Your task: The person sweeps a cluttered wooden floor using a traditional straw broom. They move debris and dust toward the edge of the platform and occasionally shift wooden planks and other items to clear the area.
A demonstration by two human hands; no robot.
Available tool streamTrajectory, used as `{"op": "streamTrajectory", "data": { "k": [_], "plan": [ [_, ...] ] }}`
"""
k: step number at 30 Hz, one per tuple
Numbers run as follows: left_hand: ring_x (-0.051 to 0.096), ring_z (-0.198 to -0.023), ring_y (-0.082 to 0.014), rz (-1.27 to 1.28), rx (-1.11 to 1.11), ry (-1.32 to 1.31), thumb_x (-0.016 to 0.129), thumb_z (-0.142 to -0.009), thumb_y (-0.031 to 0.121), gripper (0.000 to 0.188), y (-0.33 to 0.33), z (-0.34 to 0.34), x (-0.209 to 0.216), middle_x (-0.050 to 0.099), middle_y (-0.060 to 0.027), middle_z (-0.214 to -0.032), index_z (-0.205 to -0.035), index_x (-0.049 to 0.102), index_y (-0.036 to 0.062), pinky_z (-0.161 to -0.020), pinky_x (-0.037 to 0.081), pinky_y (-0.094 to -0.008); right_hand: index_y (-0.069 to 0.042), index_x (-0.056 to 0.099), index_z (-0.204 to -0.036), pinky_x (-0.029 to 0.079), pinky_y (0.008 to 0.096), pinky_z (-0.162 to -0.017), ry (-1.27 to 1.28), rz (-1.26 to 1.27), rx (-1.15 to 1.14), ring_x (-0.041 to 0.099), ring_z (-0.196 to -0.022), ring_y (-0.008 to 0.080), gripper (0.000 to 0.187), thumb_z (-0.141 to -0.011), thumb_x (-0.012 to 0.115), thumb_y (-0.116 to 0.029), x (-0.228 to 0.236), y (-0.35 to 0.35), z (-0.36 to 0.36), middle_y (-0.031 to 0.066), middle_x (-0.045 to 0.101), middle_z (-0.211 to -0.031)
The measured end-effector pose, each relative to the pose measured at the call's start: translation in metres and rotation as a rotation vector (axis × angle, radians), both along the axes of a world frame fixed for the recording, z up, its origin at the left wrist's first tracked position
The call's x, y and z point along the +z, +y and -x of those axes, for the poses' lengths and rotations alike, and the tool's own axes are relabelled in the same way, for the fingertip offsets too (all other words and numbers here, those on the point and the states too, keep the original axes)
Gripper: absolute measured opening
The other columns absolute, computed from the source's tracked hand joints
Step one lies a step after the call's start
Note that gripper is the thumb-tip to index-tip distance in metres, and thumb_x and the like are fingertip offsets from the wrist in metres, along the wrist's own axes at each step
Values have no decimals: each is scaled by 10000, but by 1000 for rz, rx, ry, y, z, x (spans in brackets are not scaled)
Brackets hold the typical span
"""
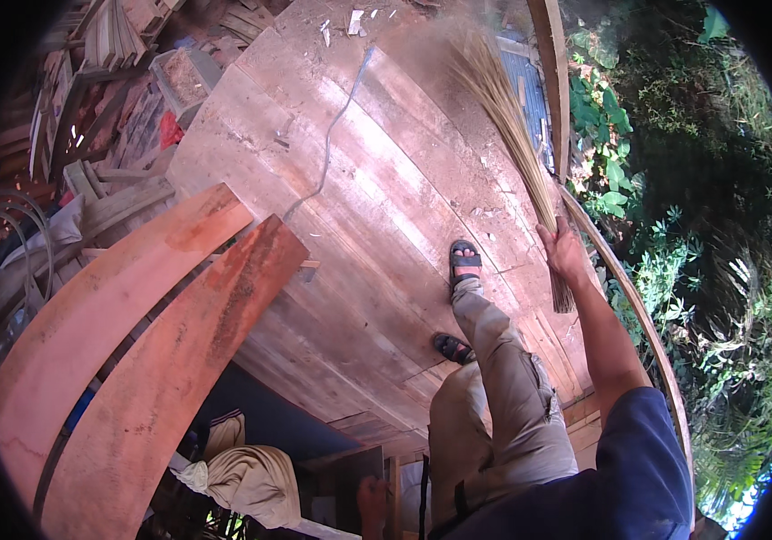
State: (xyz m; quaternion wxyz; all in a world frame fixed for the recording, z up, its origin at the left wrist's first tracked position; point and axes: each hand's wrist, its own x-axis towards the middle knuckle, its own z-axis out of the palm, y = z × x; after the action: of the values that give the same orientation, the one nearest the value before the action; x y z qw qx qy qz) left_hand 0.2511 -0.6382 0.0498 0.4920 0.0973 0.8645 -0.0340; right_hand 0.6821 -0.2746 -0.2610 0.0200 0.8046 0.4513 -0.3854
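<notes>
A long broom (519, 144) of thin, straw-coloured sticks is in my right hand (568, 254), whose fingers wrap round its bundle near the butt end. Its far end fans out, blurred, over the dusty wooden floor (359, 243) at the upper right. Down at the lower edge, my left hand (372, 498) hangs low beside a dark wooden panel (339, 484). Those fingers look curled in, and whatever they may hold is hidden.
Two curved reddish planks (174, 360) rise at the left. A thin cord (330, 135) crosses the floor. Tan cloth (251, 481) drapes over a beam at the lower left. Scrap wood (116, 36) piles up at the upper left. A curved wooden edge (638, 315) borders greenery on the right.
</notes>
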Motion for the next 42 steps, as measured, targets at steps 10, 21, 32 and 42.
{"op": "streamTrajectory", "data": {
  "k": [10, 21, 32, 42],
  "plan": [
    [620, -793, -151, -115, 142, -126, 561, -881, 141, 191, 21, -30, -12, 651, -110, -842, -959, 581, -32, -730, 479, -302, -55, 507, -1173, 490, 473, -799, 303, 588, 332, 649, -891, 398, 554, -803, 649, -441, 110, -119, -16, 223, 664, -868],
    [591, -756, -151, -159, 123, -127, 580, -881, 119, 130, -50, -20, -34, 597, -71, -795, -903, 543, -3, -717, 466, -295, -35, 410, -1210, 494, 434, -582, 19, 217, -65, 617, -584, 297, 514, -854, 644, -324, 155, -147, -53, 179, 607, -710],
    [530, -713, -117, -276, 124, -117, 599, -857, 101, 106, -137, -53, -46, 582, -37, -779, -896, 574, 6, -678, 442, -269, -76, 423, -1209, 513, 317, -550, 1206, 868, -301, 588, -609, 167, 528, -744, 672, -50, 153, -301, 107, 58, 529, -892],
    [523, -620, -105, -340, 171, -125, 569, -863, 68, 55, -353, -101, -60, 574, -34, -727, -858, 553, 15, -590, 432, -263, -77, 336, -1372, 533, 399, -481, 760, 326, -531, 608, -584, 254, 796, -674, 716, -60, 53, -368, -13, 163, 601, -859]
  ]
}}
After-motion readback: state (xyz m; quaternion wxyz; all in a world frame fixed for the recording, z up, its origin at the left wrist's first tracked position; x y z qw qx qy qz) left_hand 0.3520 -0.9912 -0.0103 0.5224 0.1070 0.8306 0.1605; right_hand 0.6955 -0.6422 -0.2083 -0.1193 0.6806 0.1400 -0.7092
